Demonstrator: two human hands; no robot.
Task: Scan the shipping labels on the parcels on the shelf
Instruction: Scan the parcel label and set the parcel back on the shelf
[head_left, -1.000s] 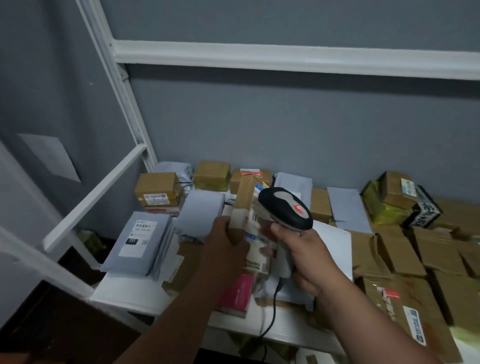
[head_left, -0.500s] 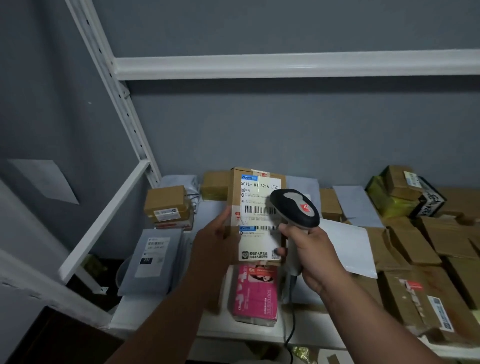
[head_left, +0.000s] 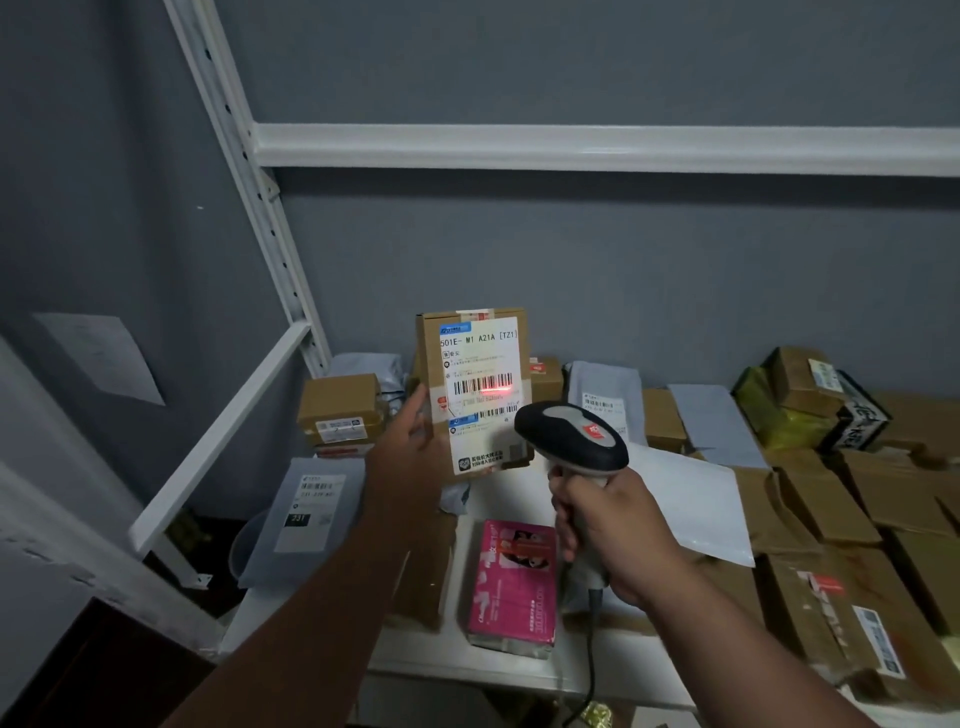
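Observation:
My left hand (head_left: 410, 447) holds a small cardboard parcel (head_left: 470, 384) upright above the shelf, its white shipping label (head_left: 480, 395) facing me. A red scan line glows across the label's upper barcode. My right hand (head_left: 608, 530) grips the handle of a corded black and grey barcode scanner (head_left: 571, 436), whose head points at the label from the lower right, a little in front of it.
The white shelf (head_left: 467, 670) carries many cardboard boxes (head_left: 852, 613), grey mailer bags (head_left: 306, 514) and a pink packet (head_left: 514, 582). A white upright post (head_left: 249, 171) and slanted rail (head_left: 218, 441) stand at the left. An upper shelf beam (head_left: 597, 148) crosses overhead.
The parcel turned from edge-on to label facing me, and my left hand raised it. The scanner came round to the label's lower right, and a red scan line now lies on the barcode.

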